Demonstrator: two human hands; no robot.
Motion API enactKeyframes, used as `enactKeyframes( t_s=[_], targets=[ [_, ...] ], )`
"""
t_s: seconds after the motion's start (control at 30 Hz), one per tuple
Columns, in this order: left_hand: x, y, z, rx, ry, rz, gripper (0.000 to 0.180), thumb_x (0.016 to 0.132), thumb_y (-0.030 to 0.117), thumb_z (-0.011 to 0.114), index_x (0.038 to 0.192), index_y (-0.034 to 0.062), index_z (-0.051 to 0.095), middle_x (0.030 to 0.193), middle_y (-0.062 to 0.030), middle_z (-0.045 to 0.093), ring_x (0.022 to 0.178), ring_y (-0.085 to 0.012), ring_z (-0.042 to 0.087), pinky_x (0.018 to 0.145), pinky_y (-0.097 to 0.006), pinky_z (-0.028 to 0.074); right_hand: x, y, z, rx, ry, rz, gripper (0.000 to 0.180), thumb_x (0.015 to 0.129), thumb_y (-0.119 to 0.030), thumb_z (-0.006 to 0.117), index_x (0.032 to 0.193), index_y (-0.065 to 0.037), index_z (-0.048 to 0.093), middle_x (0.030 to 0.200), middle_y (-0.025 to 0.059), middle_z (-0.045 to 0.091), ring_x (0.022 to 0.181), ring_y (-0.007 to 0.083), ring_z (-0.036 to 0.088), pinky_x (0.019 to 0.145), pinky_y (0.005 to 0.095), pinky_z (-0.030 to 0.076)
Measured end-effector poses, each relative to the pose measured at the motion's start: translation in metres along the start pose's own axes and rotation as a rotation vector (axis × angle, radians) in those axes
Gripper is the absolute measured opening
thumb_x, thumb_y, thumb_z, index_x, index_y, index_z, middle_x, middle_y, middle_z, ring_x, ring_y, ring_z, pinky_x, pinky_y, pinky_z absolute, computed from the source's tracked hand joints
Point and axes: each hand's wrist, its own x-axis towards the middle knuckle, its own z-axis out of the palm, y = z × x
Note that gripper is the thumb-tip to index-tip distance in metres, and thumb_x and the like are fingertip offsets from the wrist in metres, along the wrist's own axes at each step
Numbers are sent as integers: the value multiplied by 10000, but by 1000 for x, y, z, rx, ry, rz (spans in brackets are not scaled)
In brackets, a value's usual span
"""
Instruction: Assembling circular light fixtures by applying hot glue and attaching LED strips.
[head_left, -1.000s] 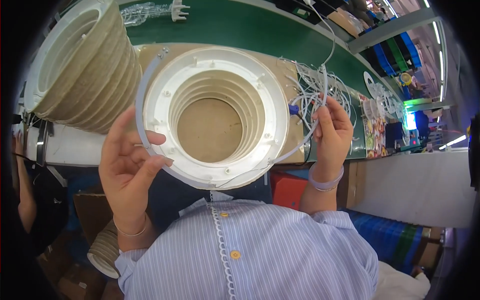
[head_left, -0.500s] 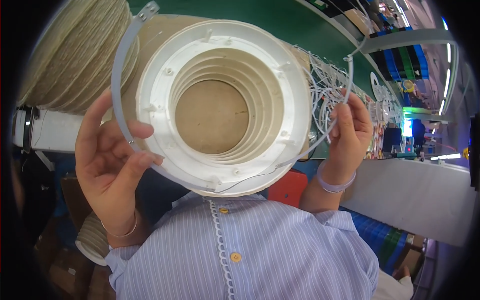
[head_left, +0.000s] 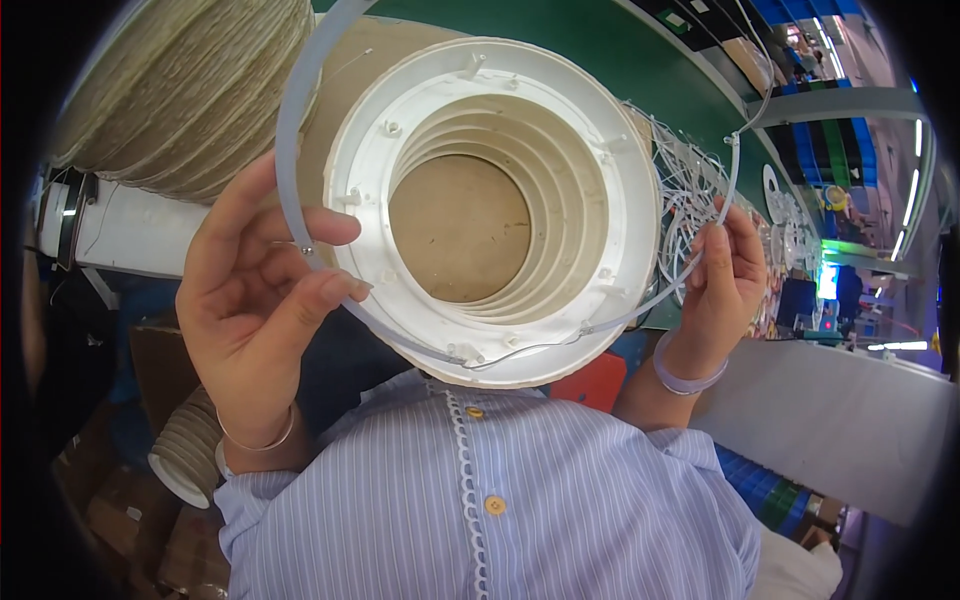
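A translucent white flexible strip [head_left: 288,130] bends in a wide loop across the near side of a round white ribbed housing [head_left: 625,240] with an open middle. My left hand [head_left: 255,290] has the strip passing between its thumb and fingers, beside the housing's left rim. At the right, my right hand [head_left: 728,265] pinches the strip between thumb and fingertips. Along the housing's near rim a thin wire [head_left: 510,347] joins two lengths of strip. Small clear posts [head_left: 390,128] stand around the housing's inner ledge. The strip's upper left end runs out of view.
A large ribbed cream-coloured roll [head_left: 190,90] stands at the far left. Tangled white wires [head_left: 685,165] lie on the green bench [head_left: 560,35] right of the housing. A red stool-like piece [head_left: 590,385] shows below it. A smaller ribbed piece [head_left: 188,450] sits at lower left.
The housing, both hands and the strip now appear farther right in the view. The strip's upper left end has passed out of the top edge. Both hands keep their hold.
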Motion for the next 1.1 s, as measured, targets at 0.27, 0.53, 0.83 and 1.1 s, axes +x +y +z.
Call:
enactKeyframes(
  t_s=[0.27,0.53,0.83,1.1],
  targets=[
    [0,4,-4,-7,3,17,535,715,-30,557,1204,-30,342,869,-101,564,634,-85,562,581,-171,464,-1,-1,-2,48,-35,-18,235,778,-44,531,1003,26,526,652,26,538,422,-5,327,390,109,228],
    [25,7,-6,156,-56,157,496,728,9,573,1183,-41,381,924,-118,571,622,-72,556,531,-148,420,-5,-10,19,-27,-104,59,229,761,-33,549,981,28,541,667,36,564,467,-2,372,426,118,254],
    [36,22,3,245,-113,258,419,749,43,562,1145,-24,441,977,-128,582,601,-51,543,484,-133,375,-6,-19,28,-27,-192,170,251,738,-37,563,976,38,532,659,58,583,609,52,520,547,122,348],
    [39,14,9,484,-110,553,404,757,36,543,1143,-30,439,993,-134,575,577,-45,523,450,-125,350,-10,-17,30,-118,-181,195,244,733,-16,562,968,43,532,661,61,584,620,61,527,577,131,367]
  ],
)
